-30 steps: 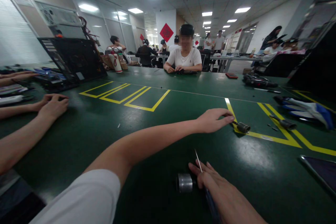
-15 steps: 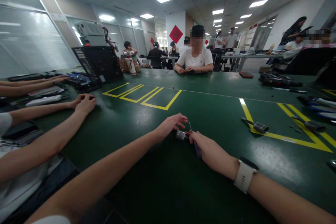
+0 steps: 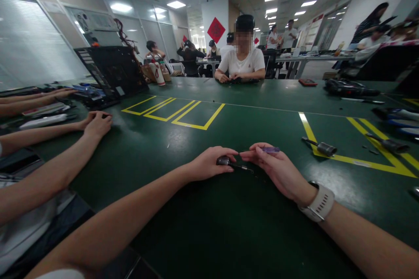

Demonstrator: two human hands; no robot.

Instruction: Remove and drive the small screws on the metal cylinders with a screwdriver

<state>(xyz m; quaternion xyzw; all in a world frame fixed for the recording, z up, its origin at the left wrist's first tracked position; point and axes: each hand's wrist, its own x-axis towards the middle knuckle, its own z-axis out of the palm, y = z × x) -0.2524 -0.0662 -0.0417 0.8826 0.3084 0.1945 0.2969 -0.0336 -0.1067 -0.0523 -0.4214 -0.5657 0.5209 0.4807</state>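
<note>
Between the fingers and thumb of my left hand is a dark metal cylinder; a thin rod extends from it to the right, over the green table. My right hand, palm partly turned up, pinches a small tool with a purple handle. That tool lies nearly level, its thin shaft pointing left toward my left fingertips. The fingertips of both hands are close together; whether the shaft touches my left hand is too small to tell.
Two similar cylinders with rods, one nearer and one farther right, lie by yellow tape. A co-worker's hands rest at the left, before a black case. Opposite sits a person. Black gear lies back right.
My left hand has closed around the cylinder. My right hand has turned palm up and moved slightly right, swinging the purple handle up to the right. The view has shifted slightly.
</note>
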